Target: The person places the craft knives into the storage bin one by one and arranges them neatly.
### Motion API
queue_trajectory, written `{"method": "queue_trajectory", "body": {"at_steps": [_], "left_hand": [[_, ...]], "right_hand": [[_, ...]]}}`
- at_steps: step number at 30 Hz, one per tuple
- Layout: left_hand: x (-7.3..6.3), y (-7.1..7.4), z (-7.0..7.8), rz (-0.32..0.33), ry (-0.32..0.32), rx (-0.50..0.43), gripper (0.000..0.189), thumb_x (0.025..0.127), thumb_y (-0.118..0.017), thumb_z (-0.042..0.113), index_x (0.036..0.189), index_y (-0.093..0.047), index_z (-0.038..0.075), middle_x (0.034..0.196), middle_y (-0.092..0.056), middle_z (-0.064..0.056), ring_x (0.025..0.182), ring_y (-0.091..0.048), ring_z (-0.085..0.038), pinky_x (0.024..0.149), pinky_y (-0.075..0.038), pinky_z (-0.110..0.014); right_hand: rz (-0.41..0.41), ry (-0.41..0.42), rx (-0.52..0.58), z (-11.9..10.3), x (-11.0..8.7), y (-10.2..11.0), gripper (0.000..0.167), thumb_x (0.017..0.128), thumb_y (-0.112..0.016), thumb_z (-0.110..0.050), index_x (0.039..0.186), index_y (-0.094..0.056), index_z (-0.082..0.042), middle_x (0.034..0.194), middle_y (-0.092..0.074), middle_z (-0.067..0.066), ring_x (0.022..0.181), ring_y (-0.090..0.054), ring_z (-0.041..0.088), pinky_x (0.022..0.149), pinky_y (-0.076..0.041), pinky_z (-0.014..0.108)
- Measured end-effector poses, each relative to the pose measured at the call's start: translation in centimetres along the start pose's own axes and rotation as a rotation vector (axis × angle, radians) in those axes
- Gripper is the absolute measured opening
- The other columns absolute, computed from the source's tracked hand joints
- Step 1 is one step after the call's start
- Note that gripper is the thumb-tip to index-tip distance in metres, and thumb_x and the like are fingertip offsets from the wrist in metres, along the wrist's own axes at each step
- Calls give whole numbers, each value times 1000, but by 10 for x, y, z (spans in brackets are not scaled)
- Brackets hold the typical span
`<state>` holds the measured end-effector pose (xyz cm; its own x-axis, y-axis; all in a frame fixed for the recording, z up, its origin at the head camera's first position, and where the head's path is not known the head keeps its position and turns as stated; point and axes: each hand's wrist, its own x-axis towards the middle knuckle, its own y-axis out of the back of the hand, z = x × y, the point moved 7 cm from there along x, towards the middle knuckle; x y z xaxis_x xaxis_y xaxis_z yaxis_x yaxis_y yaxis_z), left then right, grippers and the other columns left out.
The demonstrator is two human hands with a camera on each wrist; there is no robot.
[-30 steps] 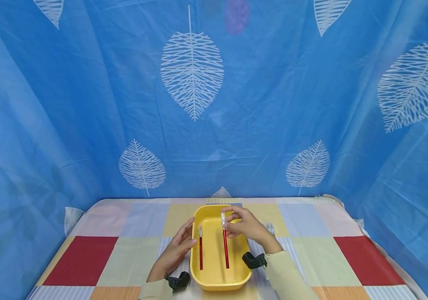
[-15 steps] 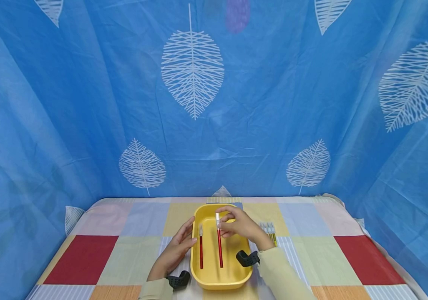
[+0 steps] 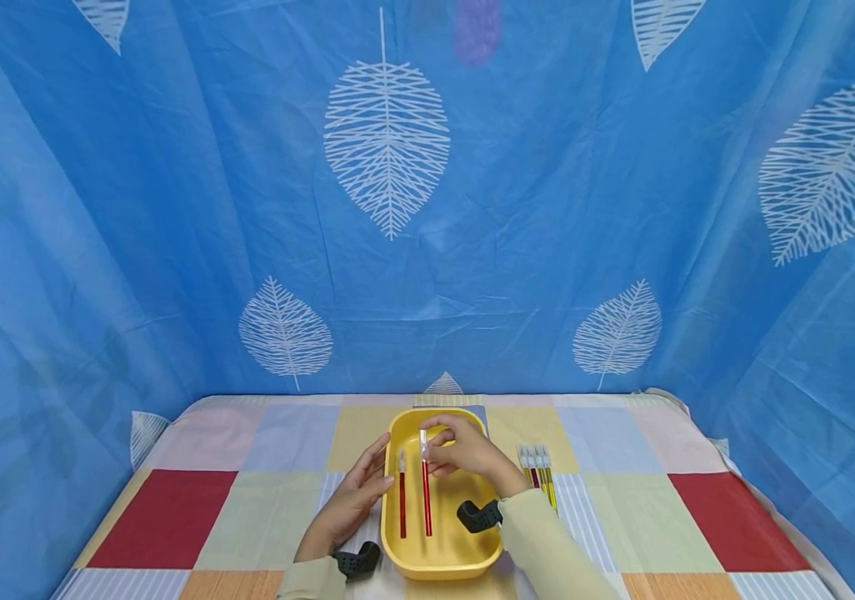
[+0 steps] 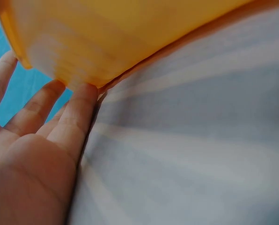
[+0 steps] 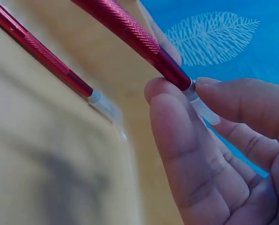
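My right hand (image 3: 465,450) pinches a red craft knife (image 3: 427,500) near its clear capped end, over the inside of a yellow tray (image 3: 442,573). In the right wrist view, thumb and fingertips meet at the silver collar and cap of this knife (image 5: 135,40), which has a knurled handle. A second red craft knife (image 3: 402,504), also capped, lies along the tray's left side. My left hand (image 3: 352,500) rests against the tray's left outer wall. Its extended fingers touch the yellow wall (image 4: 130,37) in the left wrist view.
Several capped craft knives (image 3: 540,471) with yellow and dark red handles lie side by side to the right of the tray. A patchwork cloth (image 3: 262,517) covers the table. A blue leaf-patterned curtain (image 3: 502,250) stands behind and at both sides.
My right hand has moved left with the red craft knife, closer to the one lying in the tray. The craft knives on the right have come into fuller view. The left hand stays put.
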<state>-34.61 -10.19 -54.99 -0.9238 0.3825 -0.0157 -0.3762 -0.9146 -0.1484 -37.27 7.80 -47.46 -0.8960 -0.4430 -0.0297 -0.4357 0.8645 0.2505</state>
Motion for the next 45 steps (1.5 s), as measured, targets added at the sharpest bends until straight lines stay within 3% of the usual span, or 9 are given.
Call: {"method": "queue_trajectory", "body": {"at_steps": [9,18,28,45], "left_hand": [[-6,1,-3,-4,18,4,81,109,-61,12,173,-13,4,174,-15,-34,160,-22,-53,127,-26,-63],[-4,2,-2,-6,7,7,80,109,-60,12,173,-13,4,174,-14,-34,160,-22,-53,127,-28,-62],[2,0,1,-45,-17,-3,79,110,-58,11,173,-11,4,174,-14,-35,160,-21,-52,126,-35,-53],[1,1,1,-56,-16,-14,81,108,-58,7,174,-11,4,175,-12,-34,162,-20,-50,129,-28,-54]], "right_hand": [[34,-91,-30,18,2,-12,42,99,-68,7,139,-59,10,88,-75,12,69,-74,20,67,-67,38],[40,-106,-44,18,8,-14,41,98,-68,7,138,-59,11,84,-72,10,66,-69,15,65,-66,34],[37,-150,-87,19,21,-13,40,97,-69,8,136,-61,9,79,-69,10,62,-66,15,64,-66,35],[73,-228,-131,27,36,-26,37,95,-73,10,131,-64,5,71,-67,11,58,-66,15,61,-65,33]]}}
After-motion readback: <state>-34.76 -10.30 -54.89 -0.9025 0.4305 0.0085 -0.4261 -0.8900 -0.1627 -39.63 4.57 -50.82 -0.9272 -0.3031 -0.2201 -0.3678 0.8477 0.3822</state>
